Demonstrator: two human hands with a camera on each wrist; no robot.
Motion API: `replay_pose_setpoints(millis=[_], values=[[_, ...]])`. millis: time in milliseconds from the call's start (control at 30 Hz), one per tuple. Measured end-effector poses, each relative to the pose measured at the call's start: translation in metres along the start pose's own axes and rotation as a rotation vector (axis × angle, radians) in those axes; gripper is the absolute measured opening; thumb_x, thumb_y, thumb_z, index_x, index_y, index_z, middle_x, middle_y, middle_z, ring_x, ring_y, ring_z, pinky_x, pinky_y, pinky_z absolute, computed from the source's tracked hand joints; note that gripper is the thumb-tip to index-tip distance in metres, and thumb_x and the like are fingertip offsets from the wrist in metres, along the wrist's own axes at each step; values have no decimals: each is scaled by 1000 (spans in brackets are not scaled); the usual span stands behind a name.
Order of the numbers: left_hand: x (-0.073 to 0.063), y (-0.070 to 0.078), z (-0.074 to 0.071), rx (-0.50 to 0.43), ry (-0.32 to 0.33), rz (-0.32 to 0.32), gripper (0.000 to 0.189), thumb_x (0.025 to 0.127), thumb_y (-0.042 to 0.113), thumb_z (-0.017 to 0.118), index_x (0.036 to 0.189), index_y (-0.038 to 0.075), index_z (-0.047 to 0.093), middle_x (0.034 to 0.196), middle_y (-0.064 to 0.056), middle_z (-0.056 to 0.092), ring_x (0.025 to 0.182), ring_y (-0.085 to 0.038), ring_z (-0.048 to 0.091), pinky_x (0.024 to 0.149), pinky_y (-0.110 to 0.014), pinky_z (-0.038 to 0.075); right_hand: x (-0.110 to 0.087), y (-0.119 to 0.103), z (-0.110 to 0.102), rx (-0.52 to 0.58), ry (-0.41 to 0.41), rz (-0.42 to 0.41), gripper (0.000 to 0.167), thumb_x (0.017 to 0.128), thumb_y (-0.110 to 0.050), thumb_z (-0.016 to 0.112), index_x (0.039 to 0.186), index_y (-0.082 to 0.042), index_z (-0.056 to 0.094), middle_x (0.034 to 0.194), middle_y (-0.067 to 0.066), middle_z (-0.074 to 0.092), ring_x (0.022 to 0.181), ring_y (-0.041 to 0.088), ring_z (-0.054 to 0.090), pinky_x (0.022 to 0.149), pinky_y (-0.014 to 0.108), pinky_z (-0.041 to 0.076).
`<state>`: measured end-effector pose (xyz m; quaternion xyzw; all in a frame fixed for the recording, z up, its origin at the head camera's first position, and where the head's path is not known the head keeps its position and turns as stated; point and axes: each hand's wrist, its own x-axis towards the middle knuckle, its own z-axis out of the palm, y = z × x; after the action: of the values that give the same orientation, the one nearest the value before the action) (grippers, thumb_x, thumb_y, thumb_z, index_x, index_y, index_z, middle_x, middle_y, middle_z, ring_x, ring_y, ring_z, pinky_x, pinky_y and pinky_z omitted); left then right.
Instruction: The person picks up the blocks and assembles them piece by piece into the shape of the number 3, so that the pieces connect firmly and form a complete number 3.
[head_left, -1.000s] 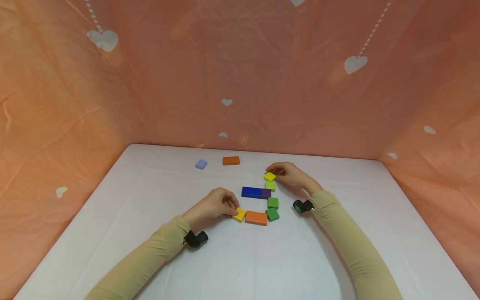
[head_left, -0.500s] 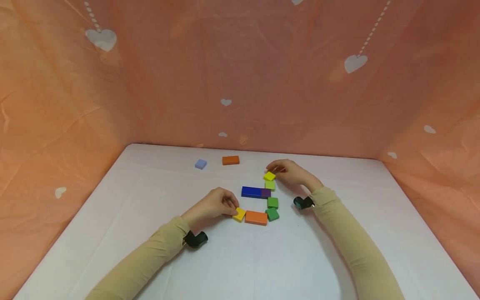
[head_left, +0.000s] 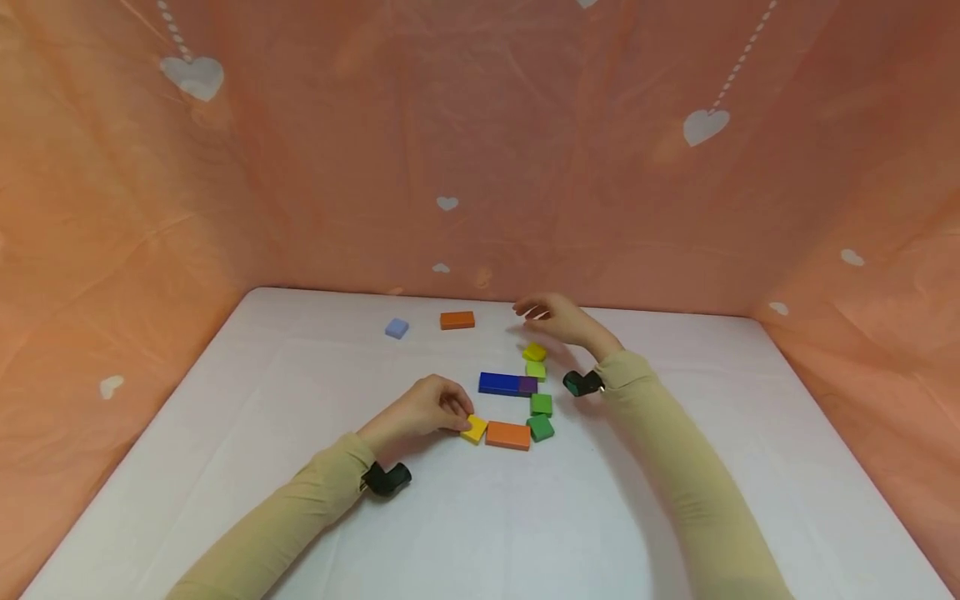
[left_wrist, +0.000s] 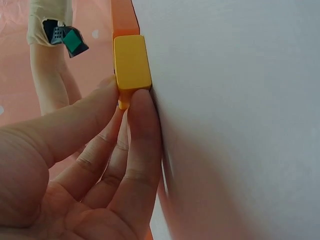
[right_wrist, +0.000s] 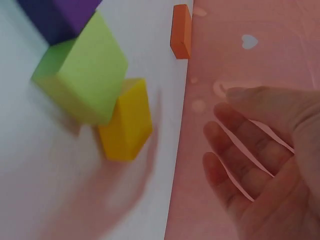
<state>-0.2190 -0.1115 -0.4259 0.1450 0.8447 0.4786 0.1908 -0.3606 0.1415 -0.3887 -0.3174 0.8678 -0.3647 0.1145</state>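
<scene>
My left hand point(head_left: 429, 407) pinches a golden-yellow block point(left_wrist: 132, 62) between thumb and index finger, close beside the end of a long orange block point(head_left: 508, 435). My right hand point(head_left: 558, 321) is off the blocks, behind a bright yellow block point(head_left: 535, 352), its fingers loosely bent around nothing. In the right wrist view that yellow block sits against a lime block point(right_wrist: 82, 70). From there a column runs toward me: a purple block point(head_left: 528, 385) at the end of a blue block point(head_left: 498, 383), a green block point(head_left: 541, 405), then a darker green block point(head_left: 540, 427) at the orange one.
Toward the table's back lie a pale blue block point(head_left: 397, 328) and another orange block point(head_left: 457, 320). A white cloth covers the table point(head_left: 360, 542). An orange curtain point(head_left: 345, 167) with hearts rises behind and at both sides.
My right hand has let go of the bright yellow block and moved back and slightly left. My left hand stays on the golden-yellow block. The whole view has shifted slightly.
</scene>
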Motion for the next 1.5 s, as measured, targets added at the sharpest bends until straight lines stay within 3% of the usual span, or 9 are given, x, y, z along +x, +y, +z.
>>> replay_pose_setpoints(millis=[200,467,767,1067,1500], values=[[1,0,0,-8,-15,34,13,81,5,76,91,1,68,78,-3,63,70,-14,57,64,-26,50,12,-5,5,-12,13,-46,33,91,5,59,123,8,58,119,24,59,109,36,57,96,46,43],[0,1,-4,-21,-25,58,12,81,1,74,91,-1,67,77,-3,64,70,-14,59,66,-26,51,32,-8,16,7,6,-44,35,90,6,61,124,6,57,121,21,60,112,33,55,97,42,43],[4,1,-2,-8,-38,59,12,81,2,74,91,0,67,77,-3,64,70,-14,58,65,-26,51,46,-13,29,11,-20,-44,38,91,3,61,128,7,54,125,21,57,116,33,53,100,44,40],[2,-2,-5,-4,-22,13,12,81,4,75,91,2,68,78,-4,64,71,-15,58,66,-26,51,58,-14,36,19,6,-39,43,90,1,62,131,8,51,126,22,57,117,33,53,99,41,41],[0,-1,-2,-16,-24,15,11,81,2,75,90,1,68,78,-4,63,70,-14,57,65,-25,50,62,-17,47,75,-25,-2,43,89,5,61,131,6,52,129,21,55,118,33,53,98,38,42]])
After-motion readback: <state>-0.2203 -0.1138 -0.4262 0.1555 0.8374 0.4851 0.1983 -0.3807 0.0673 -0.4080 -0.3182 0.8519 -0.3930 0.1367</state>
